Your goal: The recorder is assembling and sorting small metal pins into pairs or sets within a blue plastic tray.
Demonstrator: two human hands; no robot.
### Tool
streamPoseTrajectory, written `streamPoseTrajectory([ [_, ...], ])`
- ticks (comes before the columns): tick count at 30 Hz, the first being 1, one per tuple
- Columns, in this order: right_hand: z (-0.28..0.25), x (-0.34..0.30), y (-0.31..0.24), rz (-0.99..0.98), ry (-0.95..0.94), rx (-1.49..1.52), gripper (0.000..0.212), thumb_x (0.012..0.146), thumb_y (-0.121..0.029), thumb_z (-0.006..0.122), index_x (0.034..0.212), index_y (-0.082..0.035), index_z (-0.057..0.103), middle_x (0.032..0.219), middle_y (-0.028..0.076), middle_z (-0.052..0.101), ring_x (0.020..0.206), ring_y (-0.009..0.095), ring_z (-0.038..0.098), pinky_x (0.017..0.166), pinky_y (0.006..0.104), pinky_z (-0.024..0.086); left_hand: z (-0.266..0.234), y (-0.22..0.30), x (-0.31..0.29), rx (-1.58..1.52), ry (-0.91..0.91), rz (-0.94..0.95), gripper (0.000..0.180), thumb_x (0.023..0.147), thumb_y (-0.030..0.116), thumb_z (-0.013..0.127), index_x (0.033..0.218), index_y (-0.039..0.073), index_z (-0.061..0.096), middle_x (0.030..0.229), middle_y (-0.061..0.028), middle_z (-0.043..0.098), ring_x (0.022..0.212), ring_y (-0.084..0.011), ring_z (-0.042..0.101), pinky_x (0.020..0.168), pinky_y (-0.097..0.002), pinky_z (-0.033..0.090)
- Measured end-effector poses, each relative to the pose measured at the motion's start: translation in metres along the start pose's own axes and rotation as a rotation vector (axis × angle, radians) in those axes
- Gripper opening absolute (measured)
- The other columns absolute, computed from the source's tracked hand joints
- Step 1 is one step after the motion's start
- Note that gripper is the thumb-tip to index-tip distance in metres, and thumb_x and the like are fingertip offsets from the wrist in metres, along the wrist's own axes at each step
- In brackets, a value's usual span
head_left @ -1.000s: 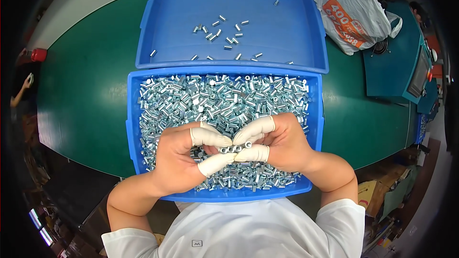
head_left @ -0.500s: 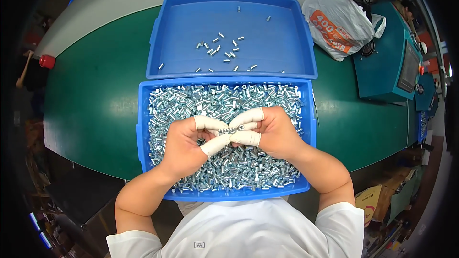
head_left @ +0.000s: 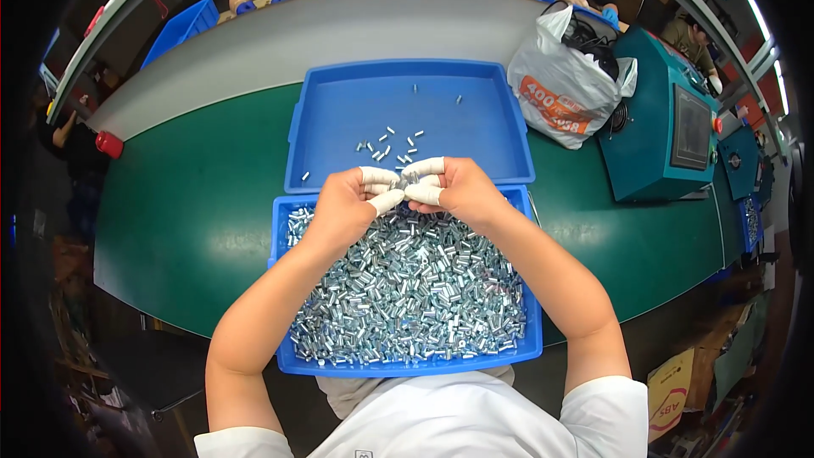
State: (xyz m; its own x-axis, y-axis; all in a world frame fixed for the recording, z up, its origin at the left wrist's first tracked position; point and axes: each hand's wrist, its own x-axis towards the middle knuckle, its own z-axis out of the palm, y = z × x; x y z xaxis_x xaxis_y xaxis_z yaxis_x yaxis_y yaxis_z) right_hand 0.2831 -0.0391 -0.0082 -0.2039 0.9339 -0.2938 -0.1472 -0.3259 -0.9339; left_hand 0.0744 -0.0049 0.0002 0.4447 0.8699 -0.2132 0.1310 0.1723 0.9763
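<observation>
My left hand (head_left: 346, 205) and my right hand (head_left: 465, 192) meet over the border between two blue trays. White finger covers wrap the thumbs and fingers of both. Pinched between their fingertips are a few small shiny metal sleeves, blurred and partly hidden. The near tray (head_left: 407, 367) is filled with a thick layer of loose silvery metal sleeves (head_left: 415, 288). Just beyond the fingertips, the far tray (head_left: 475, 148) has several scattered sleeves lying on its bottom.
A green table (head_left: 203, 212) carries both trays, with a grey partition (head_left: 254, 59) behind. At right stand a white plastic bag (head_left: 564, 93) and a teal machine (head_left: 649, 119) with a screen. Gloved co-workers sit beyond the partition. A red container (head_left: 108, 144) stands at left.
Both hands have moved away from me, from above the near tray's middle to its far edge, still pinching the sleeves. The view has tilted up, bringing co-workers into sight.
</observation>
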Motion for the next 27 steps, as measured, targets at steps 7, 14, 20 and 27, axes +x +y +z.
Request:
streamPoseTrajectory([
  [7, -0.014, -0.003, 0.013, -0.132, 0.163, -0.213, 0.051, 0.095, -0.007, 0.070, 0.142, 0.004, 0.053, 0.107, 0.012, 0.073, 0.092, 0.016, 0.070, 0.082, 0.0275, 0.057, -0.020, -0.011, 0.008, 0.162, 0.112, 0.124, 0.044, 0.095, 0.001, 0.068, 0.137, -0.004, 0.057, 0.119, -0.0133, 0.070, 0.110, -0.0177, 0.066, 0.097, -0.0307, 0.052],
  [14, 0.006, -0.047, -0.007, -0.297, 0.099, -0.850, 0.025, 0.090, -0.011, 0.074, 0.112, 0.000, 0.073, 0.087, 0.011, 0.074, 0.077, 0.022, 0.070, 0.072, 0.0345, 0.056, -0.027, 0.000, -0.039, 0.789, 0.018, 0.311, 0.025, 0.087, 0.002, 0.074, 0.113, 0.000, 0.072, 0.098, -0.0137, 0.073, 0.095, -0.0271, 0.069, 0.084, -0.0369, 0.055],
  [20, 0.026, -0.047, 0.004, -0.405, 0.042, -1.290, 0.025, 0.079, -0.010, 0.078, 0.104, -0.006, 0.075, 0.094, 0.013, 0.070, 0.097, 0.033, 0.065, 0.085, 0.0448, 0.054, -0.008, 0.011, -0.060, 1.184, -0.104, 0.360, 0.033, 0.077, 0.003, 0.079, 0.109, 0.001, 0.072, 0.094, -0.0161, 0.066, 0.096, -0.0383, 0.062, 0.085, -0.0474, 0.050],
  [27, 0.036, -0.043, 0.019, -0.436, -0.058, -1.303, 0.024, 0.077, -0.008, 0.077, 0.101, -0.005, 0.074, 0.091, 0.011, 0.065, 0.096, 0.033, 0.065, 0.083, 0.0454, 0.055, -0.021, 0.002, -0.067, 1.069, -0.085, 0.324, 0.037, 0.077, 0.000, 0.077, 0.113, 0.000, 0.071, 0.098, -0.0161, 0.065, 0.098, -0.0379, 0.062, 0.086, -0.0463, 0.051],
])
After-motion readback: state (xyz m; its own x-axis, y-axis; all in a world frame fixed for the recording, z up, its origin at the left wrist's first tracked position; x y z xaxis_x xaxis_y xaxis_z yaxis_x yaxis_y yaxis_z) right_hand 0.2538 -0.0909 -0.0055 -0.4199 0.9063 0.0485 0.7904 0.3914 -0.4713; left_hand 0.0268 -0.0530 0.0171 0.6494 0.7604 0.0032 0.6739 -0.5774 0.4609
